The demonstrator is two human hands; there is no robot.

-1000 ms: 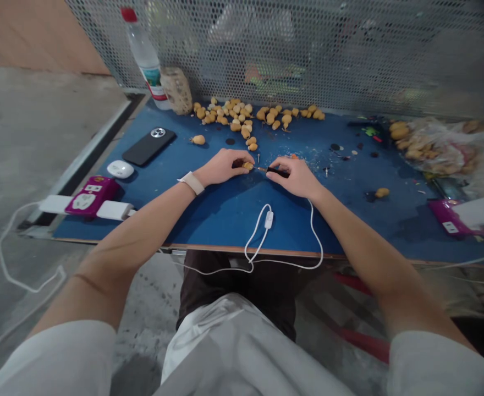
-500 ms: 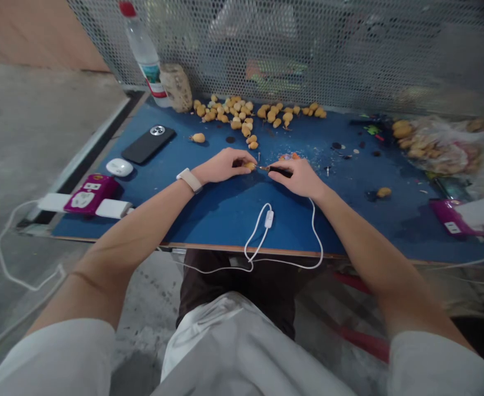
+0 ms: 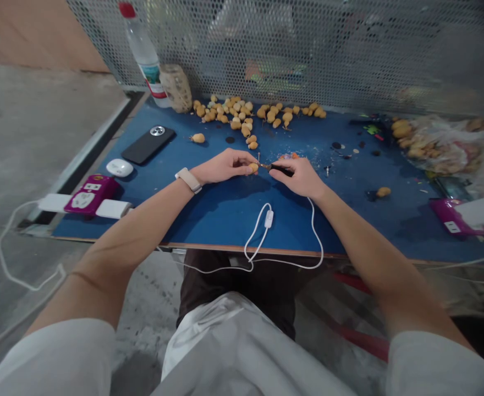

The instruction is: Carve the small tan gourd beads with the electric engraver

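My left hand point(image 3: 225, 166) pinches a small yellow piece point(image 3: 253, 167) just above the blue table point(image 3: 209, 209). My right hand point(image 3: 300, 176) is closed round a thin black tool point(image 3: 281, 169) with a metal tip that touches the yellow piece. A white cable with an inline switch point(image 3: 269, 219) runs from the tool over the table's front edge. A pale watch sits on my left wrist point(image 3: 188, 180).
A heap of yellow pieces point(image 3: 242, 114) lies at the back by a mesh wall, with a water bottle point(image 3: 143, 52) and a jar point(image 3: 176, 88). A black phone point(image 3: 148, 144), white case point(image 3: 119, 167) and purple power strip point(image 3: 86, 195) lie left. A bag of pieces point(image 3: 435, 146) sits right.
Both hands have lifted slightly and shifted a little right, with the yellow piece and the tool tip still together. Nothing else on the table has moved.
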